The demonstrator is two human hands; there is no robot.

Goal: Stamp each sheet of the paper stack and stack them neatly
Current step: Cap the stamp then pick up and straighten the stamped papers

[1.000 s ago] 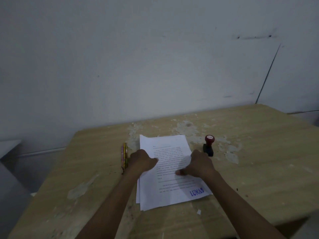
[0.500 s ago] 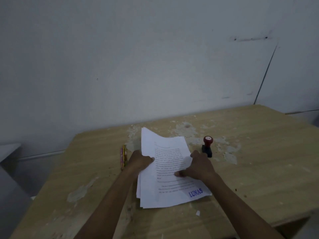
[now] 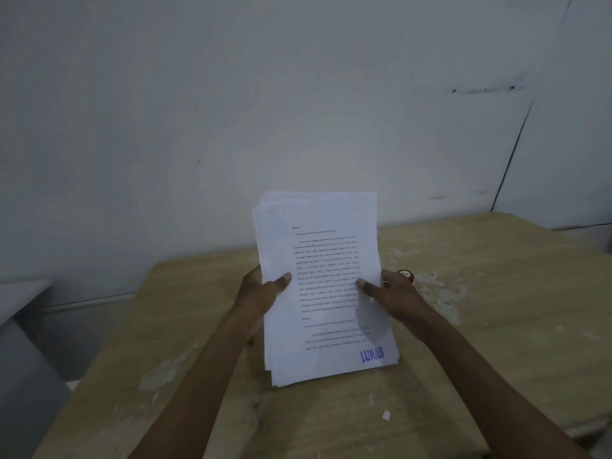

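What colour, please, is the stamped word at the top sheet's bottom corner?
Blue: the stamped word LUNAS on the white printed top sheet, head view.

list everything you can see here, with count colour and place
paper stack: one, white with printed text and a blue LUNAS stamp at the top sheet's lower right, raised and tilted up over the table's middle, its edges uneven
stamp: one, red top, on the table just right of the stack, mostly hidden behind the right hand
table: one, light wood with worn pale patches, against the wall
paper scrap: one, white, on the table near the front edge
wall: one, pale grey, behind the table
left hand: one, holds the stack's left edge, thumb on top
right hand: one, holds the stack's right edge, thumb on top
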